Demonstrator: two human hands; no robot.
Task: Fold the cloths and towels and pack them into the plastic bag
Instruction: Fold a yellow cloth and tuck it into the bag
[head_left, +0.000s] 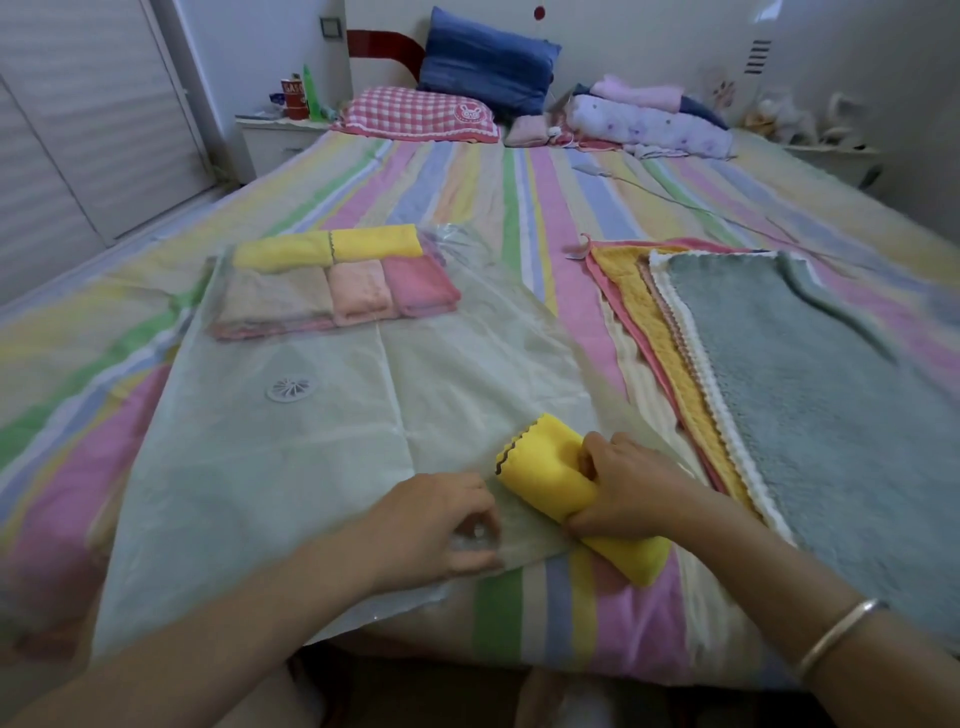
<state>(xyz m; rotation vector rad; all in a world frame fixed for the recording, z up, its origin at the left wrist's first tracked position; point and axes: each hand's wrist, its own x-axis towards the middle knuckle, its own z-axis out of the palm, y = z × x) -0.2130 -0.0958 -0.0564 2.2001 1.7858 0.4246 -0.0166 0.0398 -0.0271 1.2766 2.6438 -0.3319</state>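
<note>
Head view: both my hands are at the near edge of the clear plastic bag (311, 467), which lies flat on the striped bed sheet (587, 613).
Left hand: my left hand (441, 525) has its fingers curled, pinching the bag's film at its near edge, which I take to be the mouth.
Right hand: my right hand (631, 486) is wrapped tight round the middle of the folded yellow cloth (545, 467), thumb dug into it.
Yellow cloth: at the bag's near right corner, part on the film and part off it. I cannot tell whether it is inside the mouth.
Long axis: slanted, scalloped end pointing in over the bag, plain end toward me off its edge.
What the move turns on: the pinched edge is just left of the cloth, and my right hand already has it, so I judge it must go in scalloped end first, up the bag.
Already packed: folded cloths (358, 291) in a row at the bag's far end, beyond the round valve (292, 387).
Left to fold: a stack of flat towels (810, 389), just right of the bag.
</note>
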